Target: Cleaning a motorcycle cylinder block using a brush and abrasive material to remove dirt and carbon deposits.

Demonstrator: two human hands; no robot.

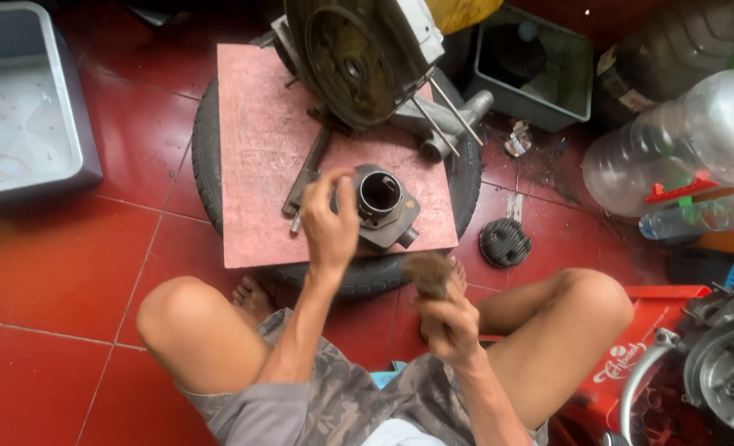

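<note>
- A pink square board [259,149] lies flat on a black rubber tyre [206,165], on the red tiled floor [61,264].
- A grey engine block with a round rusty flywheel [354,62] stands at the board's far edge.
- A flat dark metal bar [307,171] lies on the board.
- A grey plastic tub [20,107] sits at far left.
- A small black finned round part [504,242] rests on the floor right of the tyre.
- Clear plastic bottles [672,140] lie at right.
- A red plastic crate [623,363] sits at lower right.

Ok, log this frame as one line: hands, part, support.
left hand: steadies metal cylinder | right hand: holds blurred brush near lap | support: pink board on tyre
</note>
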